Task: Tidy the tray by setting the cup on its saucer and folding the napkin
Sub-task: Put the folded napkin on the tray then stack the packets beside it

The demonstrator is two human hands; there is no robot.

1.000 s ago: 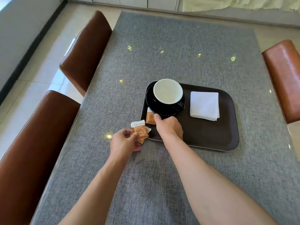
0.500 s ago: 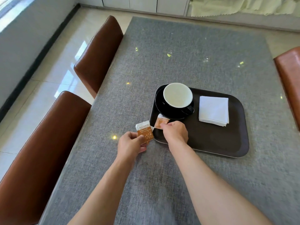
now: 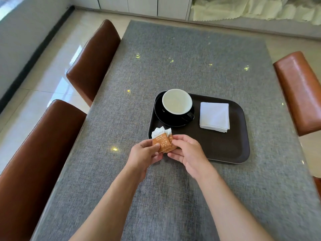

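Both of the person's hands are meeting just in front of the near left corner of the tray (image 3: 243,129), over the grey-clothed counter (image 3: 191,58). The left hand (image 3: 145,153) is pinching a small stack of orange-and-white sachets (image 3: 163,141), its thumb lying across the front packet and the fingers curling behind. The right hand (image 3: 187,152) is closing in from the other side, its thumb and fingertips touching the right edge of the same sachets, so the packets are being held between the two hands, lifted off the counter and overlapping the tray's corner from this angle.

The cup (image 3: 177,101), white inside and dark outside, is sitting upright on its black saucer (image 3: 166,119) in the far left part of the tray, with the handle pointing to the right and toward the person. The white napkin (image 3: 214,116) is lying folded into a neat square on the tray just to the right of the saucer, apart from it, its layered edges showing along the near side. The rest of the dark tray surface is showing bare toward the near right corner.

Brown leather chairs (image 3: 92,61) are standing along the left side of the counter, and another one (image 3: 300,91) is standing at the right. Pale floor tiles are shining beyond them.
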